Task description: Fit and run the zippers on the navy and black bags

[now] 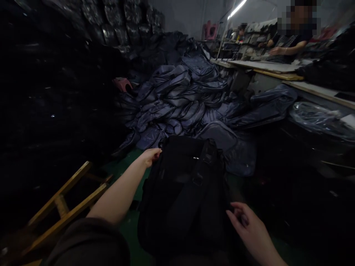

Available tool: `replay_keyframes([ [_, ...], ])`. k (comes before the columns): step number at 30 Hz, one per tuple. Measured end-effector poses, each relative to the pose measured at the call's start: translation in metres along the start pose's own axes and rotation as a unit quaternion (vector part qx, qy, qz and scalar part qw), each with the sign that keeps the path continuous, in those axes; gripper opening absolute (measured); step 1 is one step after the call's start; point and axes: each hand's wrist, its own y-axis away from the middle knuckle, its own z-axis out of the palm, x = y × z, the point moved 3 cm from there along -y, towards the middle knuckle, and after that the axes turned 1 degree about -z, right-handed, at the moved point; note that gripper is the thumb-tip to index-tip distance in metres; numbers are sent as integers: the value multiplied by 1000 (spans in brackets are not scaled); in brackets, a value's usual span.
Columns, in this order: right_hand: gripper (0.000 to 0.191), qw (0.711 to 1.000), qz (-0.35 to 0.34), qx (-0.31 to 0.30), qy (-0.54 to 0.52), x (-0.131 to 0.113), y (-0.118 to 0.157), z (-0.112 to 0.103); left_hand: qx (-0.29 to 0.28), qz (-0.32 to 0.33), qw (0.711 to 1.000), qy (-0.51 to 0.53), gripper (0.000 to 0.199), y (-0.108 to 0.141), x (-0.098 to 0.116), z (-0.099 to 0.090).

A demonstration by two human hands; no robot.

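A black backpack point(180, 195) stands in front of me, with straps and buckles on the side that faces me. My left hand point(152, 156) is closed on its upper left edge, fingers pinched at the fabric. Beside the bag's lower right side is my right hand point(244, 218), thumb and fingers apart and slightly curled. I see nothing between them. The bag's bottom fades into the dark.
A heap of dark blue bags point(177, 96) lies beyond the backpack. On the left are a wooden frame point(74, 199) and dark stacked goods. A worktable point(266, 66) runs along the right, with a person point(288, 46) behind it. The floor point(124, 162) is green.
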Motion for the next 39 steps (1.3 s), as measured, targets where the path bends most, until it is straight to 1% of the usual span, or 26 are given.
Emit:
replay_keyframes([
  [2,40,998,42,-45,-6,13,18,-1,2,-31,998,-56,32,5,-12,1],
  [5,51,995,66,-77,-5,15,37,2,4,-53,989,-140,26,21,-27,2],
  [7,57,994,77,-72,-6,12,43,6,7,-52,980,-190,21,35,-32,0],
  [10,60,995,89,-35,-13,8,43,12,8,-47,969,-242,18,55,-36,-5],
  [12,61,995,98,-15,-17,7,42,16,3,-53,965,-258,18,65,-39,-7],
  [15,64,995,102,-4,-16,7,42,20,-8,-61,966,-249,15,73,-43,-8],
  [20,65,995,90,25,-15,3,43,22,-38,-56,985,-161,12,82,-54,-11],
  [22,65,995,91,23,-10,2,44,22,-39,-53,989,-130,12,86,-57,-13],
  [27,65,996,89,-21,21,8,43,20,-29,-54,993,-96,18,108,-63,-18],
  [29,66,995,80,-54,39,11,38,15,-20,-55,994,-97,19,120,-66,-18],
  [31,65,991,69,-90,70,11,29,5,-4,-57,994,-96,17,131,-70,-17],
  [33,57,987,57,-103,112,3,15,-8,10,-57,995,-81,13,139,-74,-14],
  [35,46,985,40,-79,146,-17,1,-21,16,-60,997,-46,9,146,-77,-8],
  [37,38,989,0,-43,144,-47,-12,-27,13,-63,998,7,9,154,-80,-2],
  [38,35,990,-35,-41,129,-65,-17,-24,10,-63,997,37,9,159,-82,1],
  [39,31,990,-88,-55,100,-85,-22,-18,8,-64,996,67,11,164,-84,5],
])
